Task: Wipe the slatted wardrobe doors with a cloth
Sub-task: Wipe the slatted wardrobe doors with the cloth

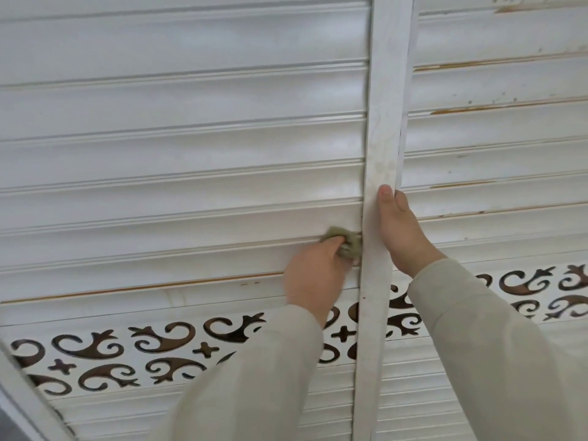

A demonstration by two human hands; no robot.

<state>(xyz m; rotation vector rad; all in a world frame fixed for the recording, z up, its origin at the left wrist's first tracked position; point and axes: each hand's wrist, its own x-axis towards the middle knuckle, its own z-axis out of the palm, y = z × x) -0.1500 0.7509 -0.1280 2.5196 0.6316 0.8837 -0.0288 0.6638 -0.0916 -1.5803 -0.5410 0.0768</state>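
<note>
Head view: cloth at the slat's end

Head view shows the left hand [313, 268] gripping a crumpled olive-green cloth [345, 241] against a white slatted wardrobe door [191, 154], at 9 o'clock of the white upright door frame strip [380, 186]. The right hand [402, 230], fingers curled round that strip's edge, holds it at 3 o'clock. Below runs a white panel with dark scroll cut-outs [127, 354].

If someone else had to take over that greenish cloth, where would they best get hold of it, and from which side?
Probably the bunched upper part of the cloth that shows above the left hand, which grips it against a slat. Come from above and the left: the vertical door edge, held by the right hand, blocks the right side, and the gripping hand covers the lower part.
</note>
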